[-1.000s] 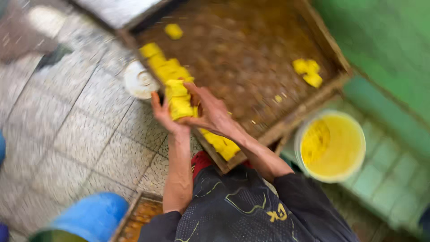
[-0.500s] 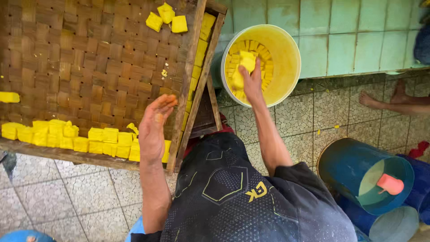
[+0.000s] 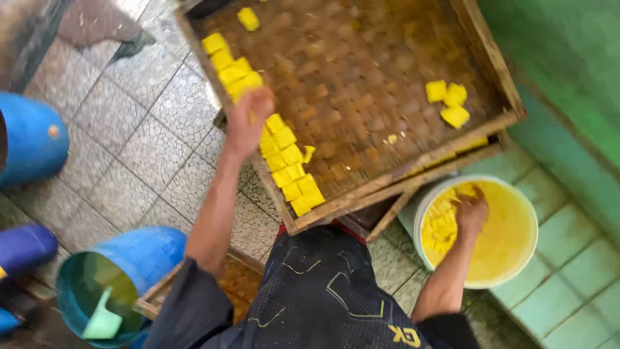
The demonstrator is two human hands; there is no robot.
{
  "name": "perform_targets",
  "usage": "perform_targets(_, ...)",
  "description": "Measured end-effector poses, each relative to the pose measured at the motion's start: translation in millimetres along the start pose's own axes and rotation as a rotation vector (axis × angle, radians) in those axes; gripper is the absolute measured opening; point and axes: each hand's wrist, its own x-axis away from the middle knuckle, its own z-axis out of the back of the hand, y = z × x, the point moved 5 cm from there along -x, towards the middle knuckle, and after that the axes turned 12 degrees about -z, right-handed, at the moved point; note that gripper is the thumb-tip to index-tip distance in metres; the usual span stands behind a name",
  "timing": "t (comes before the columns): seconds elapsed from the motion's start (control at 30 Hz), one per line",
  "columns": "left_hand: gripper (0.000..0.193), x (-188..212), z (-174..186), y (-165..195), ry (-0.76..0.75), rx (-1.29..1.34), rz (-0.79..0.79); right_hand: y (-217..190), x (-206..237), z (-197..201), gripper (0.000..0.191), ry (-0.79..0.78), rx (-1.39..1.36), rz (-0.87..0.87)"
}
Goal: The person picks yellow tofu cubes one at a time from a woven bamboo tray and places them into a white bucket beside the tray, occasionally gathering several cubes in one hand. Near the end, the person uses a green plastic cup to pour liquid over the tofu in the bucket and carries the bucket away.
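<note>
My left hand [image 3: 248, 119] rests on a row of yellow cubes [image 3: 284, 161] lined along the near left edge of a woven bamboo tray [image 3: 361, 71]; its fingers curl down over the cubes. My right hand [image 3: 470, 210] reaches into a yellow bucket [image 3: 510, 252] and its fingers close among the yellow cubes [image 3: 439, 229] piled inside. Three loose cubes [image 3: 447, 102] lie at the tray's right side, and one more cube [image 3: 247, 18] sits near its far edge.
The tray sits in a wooden frame [image 3: 413, 174] on a tiled floor. A blue bucket with a green scoop [image 3: 103, 297] stands at lower left, with a blue barrel [image 3: 29, 139] further left. A green wall [image 3: 568, 64] runs along the right.
The view has swung round. My left hand dropped from the air onto the row of cubes. My right hand stays in the yellow bucket.
</note>
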Motion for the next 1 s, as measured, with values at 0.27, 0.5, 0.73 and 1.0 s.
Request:
perform_targets(0.27, 0.053, -158.0, 98.1, -100.0, -0.223, -1.332, -0.230, -249.5, 70.7, -94.3, 0.020, 0.208, -0.154, 0.480)
perform_targets(0.5, 0.042, -150.0, 94.9, -120.4, -0.395, -1.170, 0.069, -438.8, 123.7, -368.8, 0.034, -0.496, 0.205, 0.960)
perform_targets(0.73, 0.037, -149.6, 118.2, -119.5, -0.469, -0.690, 0.251, -443.5, 109.7, -457.5, 0.027, -0.587, 0.613, 1.134)
perform_targets(1.0, 0.034, -126.4, 92.2, -95.6, -0.669, -1.002, 0.055, -426.2, 112.9, -426.2, 0.038, -0.523, 0.505, 1.393)
